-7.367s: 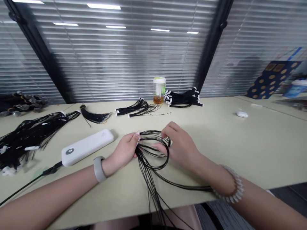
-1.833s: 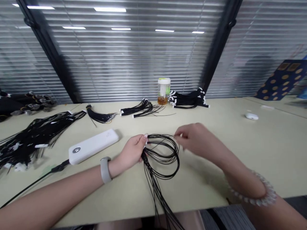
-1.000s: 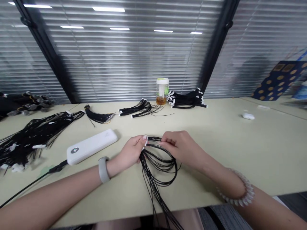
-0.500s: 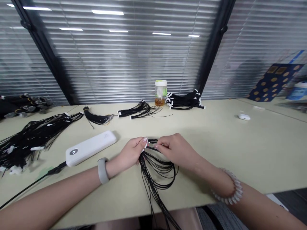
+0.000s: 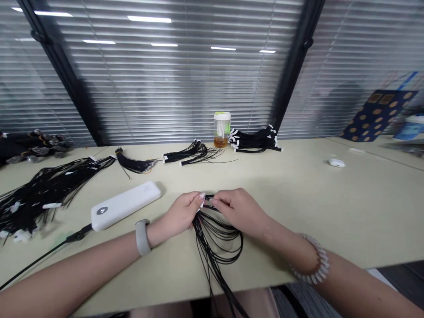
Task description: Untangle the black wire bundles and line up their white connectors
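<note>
Window blinds (image 5: 185, 79): grey, slatted, across the whole far side
Posts (image 5: 64, 77): dark and slanting, one left, one right of the middle
Strip lights (image 5: 149, 19): white, along the top, probably reflections in glass
Table (image 5: 298, 194): pale yellowish top, a seam at far right
Floor (image 5: 311, 304): dark grey, near right, below the table edge

Just below the centre of the frame, the left hand (image 5: 180, 214) grips looped black wires (image 5: 213, 265) by a small white strip (image 5: 202, 202); the right hand (image 5: 243, 212) closes its fingers on them close by. Loose ends trail toward the bottom edge. A white power bank (image 5: 127, 205) lies left of centre on the tabletop (image 5: 298, 190), and a lidded jar (image 5: 221, 130) stands upper centre.
</note>
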Available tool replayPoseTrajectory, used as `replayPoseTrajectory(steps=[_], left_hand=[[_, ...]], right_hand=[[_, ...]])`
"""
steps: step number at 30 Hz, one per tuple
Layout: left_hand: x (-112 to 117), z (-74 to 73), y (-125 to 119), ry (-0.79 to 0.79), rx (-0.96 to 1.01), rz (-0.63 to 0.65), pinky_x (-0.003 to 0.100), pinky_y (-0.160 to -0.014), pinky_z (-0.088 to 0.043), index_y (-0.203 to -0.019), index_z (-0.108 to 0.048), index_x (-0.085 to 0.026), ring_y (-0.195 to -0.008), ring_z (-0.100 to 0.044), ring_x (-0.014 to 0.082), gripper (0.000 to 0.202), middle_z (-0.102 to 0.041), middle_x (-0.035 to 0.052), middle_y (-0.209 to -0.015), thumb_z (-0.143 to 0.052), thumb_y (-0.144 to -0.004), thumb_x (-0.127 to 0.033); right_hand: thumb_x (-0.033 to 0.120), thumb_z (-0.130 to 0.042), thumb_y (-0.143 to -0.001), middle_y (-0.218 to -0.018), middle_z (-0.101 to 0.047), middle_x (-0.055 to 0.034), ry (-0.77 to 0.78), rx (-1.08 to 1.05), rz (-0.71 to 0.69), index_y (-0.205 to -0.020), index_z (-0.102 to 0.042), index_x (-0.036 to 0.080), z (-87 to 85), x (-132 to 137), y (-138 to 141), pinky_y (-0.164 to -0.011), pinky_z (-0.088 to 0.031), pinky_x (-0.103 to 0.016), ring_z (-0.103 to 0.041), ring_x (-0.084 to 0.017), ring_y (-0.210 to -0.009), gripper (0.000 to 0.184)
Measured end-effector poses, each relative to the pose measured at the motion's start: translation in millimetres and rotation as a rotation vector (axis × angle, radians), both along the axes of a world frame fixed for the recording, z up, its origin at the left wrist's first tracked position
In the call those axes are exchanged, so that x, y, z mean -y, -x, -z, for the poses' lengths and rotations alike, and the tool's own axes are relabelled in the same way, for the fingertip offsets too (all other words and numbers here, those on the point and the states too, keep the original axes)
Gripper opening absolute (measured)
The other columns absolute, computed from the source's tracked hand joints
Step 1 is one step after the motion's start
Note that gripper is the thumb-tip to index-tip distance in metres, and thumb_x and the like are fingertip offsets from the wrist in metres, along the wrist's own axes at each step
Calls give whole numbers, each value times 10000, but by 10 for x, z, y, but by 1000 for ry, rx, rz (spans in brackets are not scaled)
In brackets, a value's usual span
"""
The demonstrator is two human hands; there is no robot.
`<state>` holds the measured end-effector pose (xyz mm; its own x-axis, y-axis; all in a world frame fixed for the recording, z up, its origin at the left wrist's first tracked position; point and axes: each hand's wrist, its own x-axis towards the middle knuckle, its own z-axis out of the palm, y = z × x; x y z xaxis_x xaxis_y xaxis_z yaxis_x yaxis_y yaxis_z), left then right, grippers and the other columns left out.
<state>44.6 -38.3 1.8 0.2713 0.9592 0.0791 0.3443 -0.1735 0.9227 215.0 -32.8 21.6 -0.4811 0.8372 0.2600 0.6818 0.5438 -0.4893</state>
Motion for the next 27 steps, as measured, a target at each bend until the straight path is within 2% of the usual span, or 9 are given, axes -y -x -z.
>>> replayPoseTrajectory(steps=[6, 11, 15, 16, 19, 21, 23, 25, 27], left_hand=[[-11, 2, 13, -6, -52, 46, 191, -310, -325, -641, -402, -181, -335, -378, 70, 345, -363, -61, -505, -346, -838, -458], [-1, -10, 23, 37, -27, 12, 194, -317, -321, -634, -419, -178, -332, -369, 74, 363, -369, -57, -473, -343, -848, -461], [-5, -21, 29, 27, 63, -34, 183, -326, -300, -607, -414, -172, -342, -344, 64, 389, -361, -59, -455, -362, -853, -469], [-13, -18, 30, 29, 93, -46, 183, -329, -300, -608, -420, -169, -345, -343, 64, 395, -368, -58, -453, -369, -852, -476], [-42, 3, 27, 50, 162, -100, 187, -329, -296, -617, -435, -165, -343, -349, 71, 416, -388, -51, -434, -381, -845, -509], [-58, 24, 24, 61, 198, -152, 187, -318, -287, -630, -440, -164, -336, -344, 71, 420, -391, -49, -436, -381, -841, -523], [-71, 44, 22, 66, 228, -186, 185, -307, -278, -644, -445, -162, -331, -335, 69, 419, -388, -49, -447, -384, -837, -529], [-82, 62, 23, 65, 240, -188, 185, -303, -280, -660, -463, -155, -329, -337, 68, 422, -395, -45, -460, -388, -833, -532], [-95, 78, 28, 70, 235, -197, 186, -301, -290, -679, -479, -151, -327, -344, 69, 426, -400, -44, -470, -396, -826, -543]], right_hand=[[288, -411, -869, -608, -564, 11, 31, -35, -16, -670, -558, 169, 36, -9, -5, -542, -292, -207, -445, -90, -568, 274], [270, -437, -860, -625, -583, 17, 60, -50, -121, -693, -603, 168, -31, -31, -75, -554, -310, -205, -457, -82, -565, 256], [238, -457, -850, -710, -618, 13, 38, -1, -110, -844, -624, 200, -41, -25, -130, -585, -342, -212, -485, -96, -596, 172], [269, -495, -833, -746, -617, -1, 8, 11, -83, -905, -605, 195, -39, -14, -135, -588, -352, -219, -490, -107, -613, 151], [413, -610, -745, -888, -583, -78, -227, 38, -17, -967, -547, 146, -45, 44, -129, -645, -384, -266, -502, -167, -739, 353], [455, -604, -739, -909, -561, -102, -455, 79, 32, -856, -556, 145, -62, 93, -116, -700, -374, -312, -483, -208, -810, 334], [436, -565, -773, -758, -555, -65, -536, 131, 61, -684, -528, 165, -79, 139, -104, -653, -350, -305, -469, -194, -732, 288], [425, -548, -788, -585, -495, -10, -404, 152, 60, -594, -460, 176, -90, 172, -92, -544, -306, -264, -428, -145, -581, 327], [447, -573, -764, -521, -448, 32, -223, 110, 95, -663, -451, 184, -99, 192, -82, -477, -263, -239, -387, -115, -494, 307]])
